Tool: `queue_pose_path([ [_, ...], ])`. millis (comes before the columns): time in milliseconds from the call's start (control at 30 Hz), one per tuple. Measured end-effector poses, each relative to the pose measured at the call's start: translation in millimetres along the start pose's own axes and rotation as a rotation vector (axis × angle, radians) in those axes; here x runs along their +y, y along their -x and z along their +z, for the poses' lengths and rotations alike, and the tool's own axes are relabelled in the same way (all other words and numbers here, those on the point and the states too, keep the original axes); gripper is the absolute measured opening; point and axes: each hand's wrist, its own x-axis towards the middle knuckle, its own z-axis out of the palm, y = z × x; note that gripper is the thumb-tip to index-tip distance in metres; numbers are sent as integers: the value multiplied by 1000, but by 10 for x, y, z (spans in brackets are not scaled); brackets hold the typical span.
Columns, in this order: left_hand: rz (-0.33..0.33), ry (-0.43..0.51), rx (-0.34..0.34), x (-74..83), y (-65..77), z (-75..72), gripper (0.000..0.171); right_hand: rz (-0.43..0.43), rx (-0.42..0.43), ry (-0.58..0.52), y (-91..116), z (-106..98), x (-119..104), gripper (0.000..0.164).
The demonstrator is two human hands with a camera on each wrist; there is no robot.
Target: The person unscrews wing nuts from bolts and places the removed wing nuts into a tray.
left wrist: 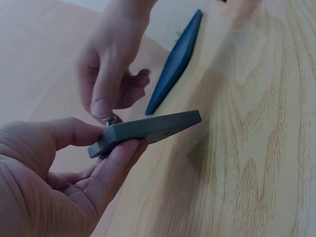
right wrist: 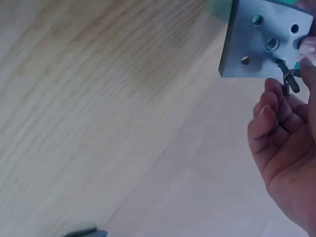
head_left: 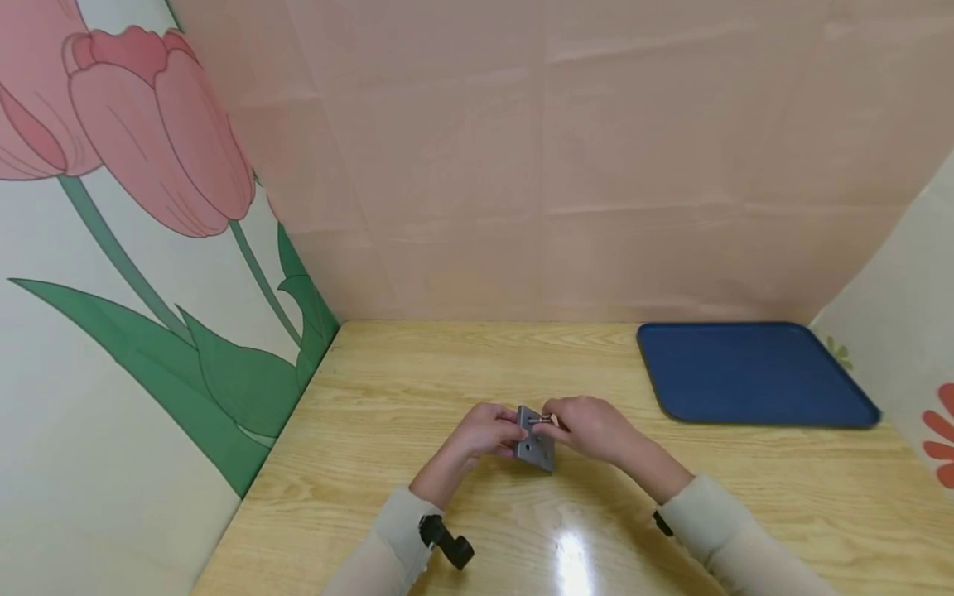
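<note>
My left hand [head_left: 484, 429] grips a square grey metal plate [head_left: 537, 454] by one edge, thumb on one face and fingers on the other, above the wooden table. In the right wrist view, several round holes show in the plate [right wrist: 261, 47]. A threaded bolt [right wrist: 295, 86] sticks out near one corner, with a wing nut [right wrist: 289, 74] on it. My right hand [head_left: 592, 426] pinches the wing nut between thumb and forefinger; its other fingers are curled beside it. In the left wrist view, the right thumb and forefinger partly hide the bolt [left wrist: 109, 121].
A blue tray [head_left: 753, 372] lies at the back right of the wooden table [head_left: 358, 397]. A pinkish sheet [head_left: 462, 165] hangs behind the table. A tulip-printed panel [head_left: 149, 331] stands on the left, and a pale panel [head_left: 902, 331] on the right.
</note>
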Motion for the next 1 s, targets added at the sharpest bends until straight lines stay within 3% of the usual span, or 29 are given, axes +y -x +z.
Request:
queue_pose_path([
  [133, -4, 8, -6, 3, 1, -2, 28, -104, 74, 128, 28, 9, 10, 29],
  [200, -4, 13, -8, 9, 6, -2, 28, -118, 96, 140, 34, 12, 7, 30],
  [267, -3, 15, -9, 17, 13, -1, 28, -78, 86, 104, 32, 7, -5, 31],
  [433, -7, 6, -3, 36, 22, 3, 29, 189, 27, -179, -1, 0, -33, 38],
  [633, -20, -3, 11, 40, 11, 8, 30, 477, -57, -548, -26, -2, -20, 61],
  [733, -16, -6, 7, 36, 6, 11, 30, 550, -126, -682, -22, 3, -15, 70],
  [833, -9, -5, 0, 36, 6, 12, 29, 567, -188, -775, -17, 9, -12, 74],
  [1000, 7, -9, -8, 39, 25, 15, 29, 563, -234, -829, -19, 12, -29, 72],
])
